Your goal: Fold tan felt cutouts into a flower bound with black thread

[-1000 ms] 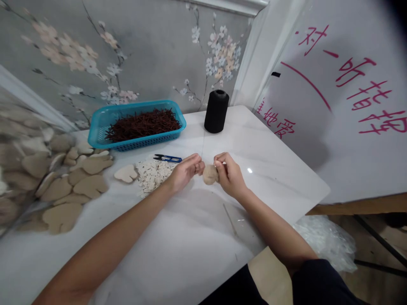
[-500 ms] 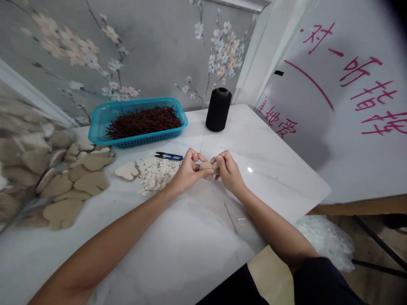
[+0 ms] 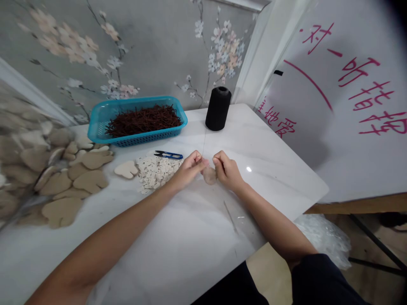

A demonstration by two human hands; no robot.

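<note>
My left hand (image 3: pixel 191 168) is closed in a pinch where a thin dark thread (image 3: pixel 204 142) comes down from the black thread cone (image 3: pixel 218 109). Facing it, my right hand (image 3: pixel 227 170) has its fingers curled shut at the edge of a small rounded beige piece (image 3: pixel 210 176). That piece hangs between both hands just above the table, blurred by motion. Exactly which fingers grip it is hidden. Blue-handled thread snips (image 3: pixel 168 155) lie beyond my left hand, beside a heap of small cream scraps (image 3: pixel 155 173).
A turquoise basket (image 3: pixel 136 140) of dark brown strips stands at the wall. Many flat beige cut-outs (image 3: pixel 90 183) are piled at left, with one paler cut-out (image 3: pixel 126 169) by the scraps. A whiteboard (image 3: pixel 318 161) with red writing borders the white table (image 3: pixel 178 254) at right.
My hands have drawn slightly apart. The beige piece, earlier pinched between both hands, now hangs lower and is turned. The fingers of my right hand have curled in more.
</note>
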